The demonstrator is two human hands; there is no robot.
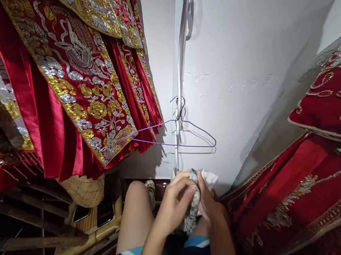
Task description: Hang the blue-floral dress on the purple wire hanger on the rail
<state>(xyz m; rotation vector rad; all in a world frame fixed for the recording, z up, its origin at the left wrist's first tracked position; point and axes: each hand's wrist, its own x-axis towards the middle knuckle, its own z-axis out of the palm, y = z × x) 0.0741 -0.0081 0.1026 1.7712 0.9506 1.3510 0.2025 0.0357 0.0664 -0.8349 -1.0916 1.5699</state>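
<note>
A bunched pale cloth (192, 215) with a faint grey-green pattern is between my hands, above my lap. My left hand (176, 201) pinches its upper part with thumb and fingers from the left. From the right, my right hand (204, 194) grips the same cloth, its thumb pointing up and most fingers hidden behind the folds. A white end of the cloth sticks out beyond the right hand. Just past my hands, a bare purple wire hanger (193, 146) hangs on a white upright rail (180, 71) at the wall.
Red garments with gold and silver embroidery (84, 78) hang at left; a beaded red garment (298, 189) hangs close at right. Lower left, a bamboo seat (98, 237) carries two phones (106, 212) beside a quilted beige item (83, 189). A clog (151, 190) shows beyond my knee.
</note>
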